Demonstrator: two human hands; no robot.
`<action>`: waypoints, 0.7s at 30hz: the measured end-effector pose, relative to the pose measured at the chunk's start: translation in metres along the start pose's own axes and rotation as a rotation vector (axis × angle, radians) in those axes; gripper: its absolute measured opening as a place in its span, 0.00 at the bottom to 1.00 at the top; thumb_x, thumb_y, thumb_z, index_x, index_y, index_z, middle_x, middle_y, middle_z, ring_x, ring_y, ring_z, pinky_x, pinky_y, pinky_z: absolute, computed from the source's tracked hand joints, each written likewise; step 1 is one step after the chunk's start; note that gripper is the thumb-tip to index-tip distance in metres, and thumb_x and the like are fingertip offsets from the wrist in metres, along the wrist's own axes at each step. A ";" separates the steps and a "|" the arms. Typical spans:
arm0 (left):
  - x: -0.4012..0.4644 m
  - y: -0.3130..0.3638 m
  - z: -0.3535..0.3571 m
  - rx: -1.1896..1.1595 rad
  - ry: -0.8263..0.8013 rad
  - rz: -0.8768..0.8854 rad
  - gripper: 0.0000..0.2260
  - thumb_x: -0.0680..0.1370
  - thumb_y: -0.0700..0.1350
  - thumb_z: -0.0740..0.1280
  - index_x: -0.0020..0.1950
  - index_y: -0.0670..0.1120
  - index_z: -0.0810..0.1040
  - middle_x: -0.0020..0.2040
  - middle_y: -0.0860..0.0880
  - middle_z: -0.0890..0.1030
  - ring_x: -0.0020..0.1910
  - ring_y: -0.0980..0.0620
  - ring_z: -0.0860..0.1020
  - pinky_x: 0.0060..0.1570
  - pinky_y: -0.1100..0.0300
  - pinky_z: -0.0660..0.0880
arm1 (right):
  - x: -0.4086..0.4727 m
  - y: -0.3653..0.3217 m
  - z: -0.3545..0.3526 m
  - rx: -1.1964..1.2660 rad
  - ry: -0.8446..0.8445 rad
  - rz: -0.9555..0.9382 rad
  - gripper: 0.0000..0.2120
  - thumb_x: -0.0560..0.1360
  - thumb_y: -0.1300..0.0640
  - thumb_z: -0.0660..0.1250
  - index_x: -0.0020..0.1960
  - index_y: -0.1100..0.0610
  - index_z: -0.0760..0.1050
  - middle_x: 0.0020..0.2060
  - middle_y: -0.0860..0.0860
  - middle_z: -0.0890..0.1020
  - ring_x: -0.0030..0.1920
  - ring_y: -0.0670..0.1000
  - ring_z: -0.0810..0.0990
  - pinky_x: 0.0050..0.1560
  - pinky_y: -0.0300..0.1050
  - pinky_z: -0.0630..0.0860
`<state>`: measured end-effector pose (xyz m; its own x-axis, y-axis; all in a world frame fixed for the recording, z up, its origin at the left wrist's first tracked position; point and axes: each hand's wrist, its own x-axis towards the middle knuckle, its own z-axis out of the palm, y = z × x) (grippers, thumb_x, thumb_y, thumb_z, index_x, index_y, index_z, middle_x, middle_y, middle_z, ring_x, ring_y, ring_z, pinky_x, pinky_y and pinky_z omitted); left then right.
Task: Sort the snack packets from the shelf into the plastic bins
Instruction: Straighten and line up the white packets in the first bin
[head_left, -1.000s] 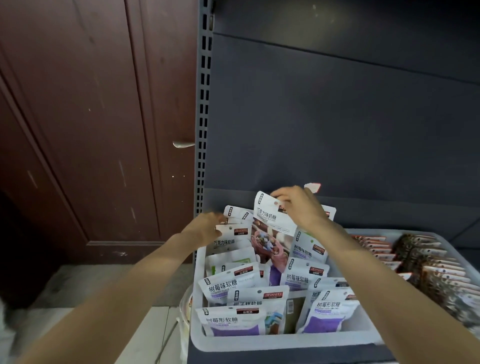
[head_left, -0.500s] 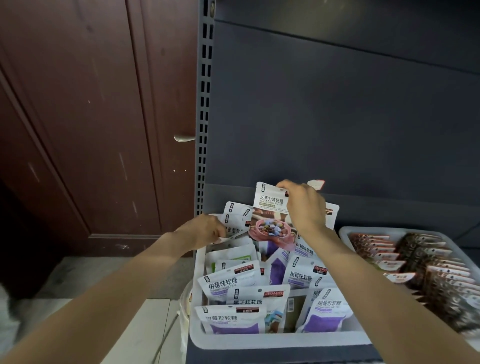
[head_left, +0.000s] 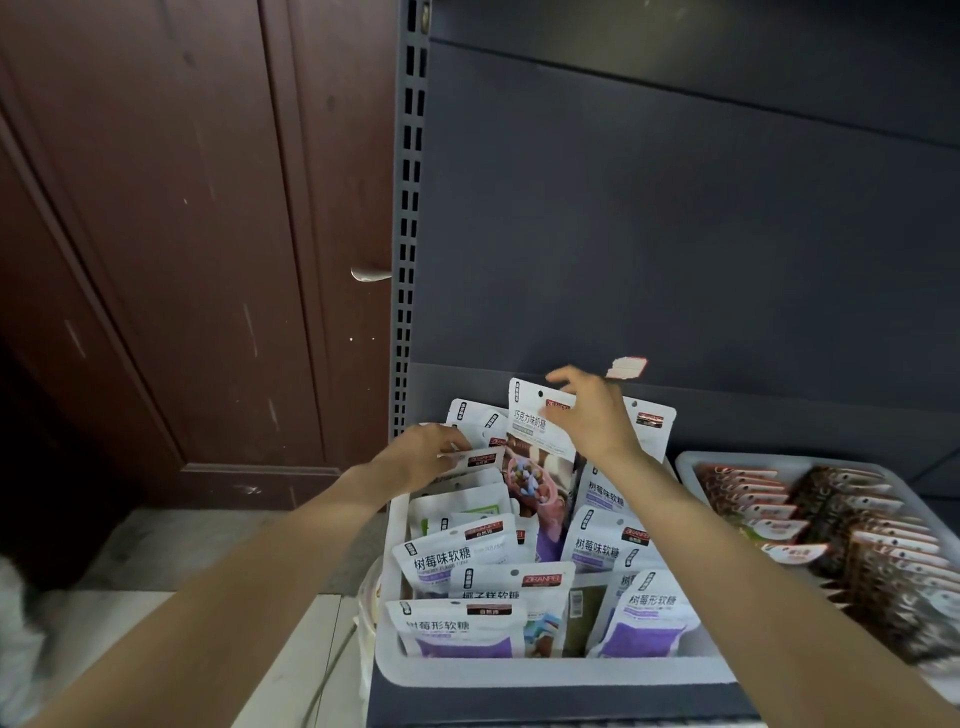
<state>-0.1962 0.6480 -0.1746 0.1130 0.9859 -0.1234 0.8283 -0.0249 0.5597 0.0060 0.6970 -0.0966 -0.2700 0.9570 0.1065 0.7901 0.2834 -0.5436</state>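
Now | right hand (head_left: 592, 415) pinches raised packet (head_left: 540, 441) | left hand (head_left: 421, 454) grips rear packets (head_left: 475, 460) | bin (head_left: 519, 670) crowded

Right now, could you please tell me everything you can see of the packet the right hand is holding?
The chocolate candy packet is a glossy white plastic pouch with a hang hole, a red brand label, dark Chinese print and a picture of coloured candies in a pink bowl. It stands upright, raised above the others at the back of the white plastic bin. The right hand pinches its top edge.
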 end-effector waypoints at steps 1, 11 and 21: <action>0.000 0.001 0.001 0.011 -0.011 0.001 0.11 0.79 0.41 0.63 0.61 0.45 0.78 0.58 0.48 0.80 0.57 0.50 0.77 0.54 0.64 0.69 | -0.001 0.004 0.001 -0.060 -0.009 0.023 0.11 0.73 0.61 0.70 0.56 0.55 0.78 0.52 0.54 0.83 0.53 0.55 0.80 0.50 0.47 0.76; -0.012 0.004 -0.005 0.071 -0.089 0.078 0.11 0.77 0.35 0.64 0.56 0.45 0.82 0.55 0.50 0.82 0.55 0.54 0.79 0.53 0.69 0.69 | -0.001 0.000 0.014 -0.065 0.120 -0.167 0.08 0.76 0.59 0.67 0.54 0.53 0.80 0.48 0.51 0.84 0.49 0.54 0.81 0.42 0.43 0.73; -0.036 -0.014 -0.013 0.118 0.173 -0.073 0.09 0.75 0.36 0.66 0.48 0.49 0.80 0.44 0.51 0.81 0.46 0.51 0.80 0.49 0.53 0.78 | 0.009 -0.013 0.054 0.233 -0.136 -0.177 0.11 0.79 0.64 0.61 0.58 0.61 0.78 0.53 0.53 0.82 0.53 0.50 0.79 0.47 0.37 0.70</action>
<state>-0.2193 0.6153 -0.1678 -0.0375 0.9992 -0.0121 0.8903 0.0389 0.4538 -0.0365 0.6988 -0.1332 -0.4757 0.8723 0.1131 0.5808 0.4081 -0.7044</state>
